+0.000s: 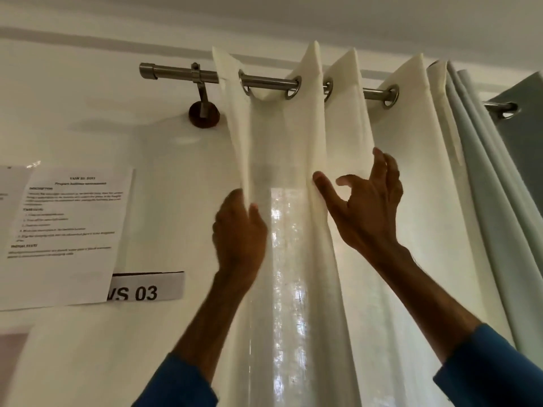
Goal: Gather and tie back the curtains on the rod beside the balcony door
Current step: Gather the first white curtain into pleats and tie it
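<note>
Blue sleeves [179,383] reach upward; the left hand [239,230] pinches the cream curtain [293,259] by its outer edge, while the right hand [364,201], fingers spread, presses a fold leftward, likely bunching pleats hanging from the rod [176,72]

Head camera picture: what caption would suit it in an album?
Both hands, left and right, gathering the cream curtain below its rod.

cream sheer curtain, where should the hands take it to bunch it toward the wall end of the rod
Grip the cream sheer curtain by its upright pleats just under the metal eyelets, from the front. The left hand already pinches the outer edge fold; the right hand, fingers spread, should close on the next fold. The eyelets ride the steel curtain rod, so a high grip would probably slide them best.
</note>
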{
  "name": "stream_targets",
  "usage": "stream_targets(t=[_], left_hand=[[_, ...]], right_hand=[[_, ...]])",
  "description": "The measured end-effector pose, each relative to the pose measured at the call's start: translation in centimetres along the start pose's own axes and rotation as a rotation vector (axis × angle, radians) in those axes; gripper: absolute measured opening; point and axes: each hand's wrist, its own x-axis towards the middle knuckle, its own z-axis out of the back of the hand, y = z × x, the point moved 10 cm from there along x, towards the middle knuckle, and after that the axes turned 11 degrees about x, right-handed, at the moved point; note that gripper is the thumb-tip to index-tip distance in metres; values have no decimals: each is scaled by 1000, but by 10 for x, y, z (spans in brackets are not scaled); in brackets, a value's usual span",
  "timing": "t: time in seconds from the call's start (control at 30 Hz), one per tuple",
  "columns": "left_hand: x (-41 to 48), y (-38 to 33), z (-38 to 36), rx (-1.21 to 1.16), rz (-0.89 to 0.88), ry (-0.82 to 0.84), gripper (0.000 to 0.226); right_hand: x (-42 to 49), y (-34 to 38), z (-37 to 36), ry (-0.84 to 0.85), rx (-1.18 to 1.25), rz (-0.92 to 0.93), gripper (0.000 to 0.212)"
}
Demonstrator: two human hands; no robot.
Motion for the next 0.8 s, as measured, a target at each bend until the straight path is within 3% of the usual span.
stream_targets(t=[0.13,0.27,0.43,0.57,0.7,0.8], left_hand=[[-1,-67,-37,-92,-181,90,18],[-2,-106,-88,-343,-208,320,18],[5,-156,-86,-486,-307,364,23],[-5,-175,-89,-473,-352,469,27],[-20,-142,-94,-498,-151,542,35],[-37,-99,-104,-612,134,664,64]], right_hand=[[5,10,-3,41,-12,28,75],[16,-11,0,37,0,4,53],[27,-14,41,-131,-6,71,21],[34,-18,66,-245,8,96,22],[18,-37,59,-235,20,4,22],[-19,-14,18,-2,158,100,15]])
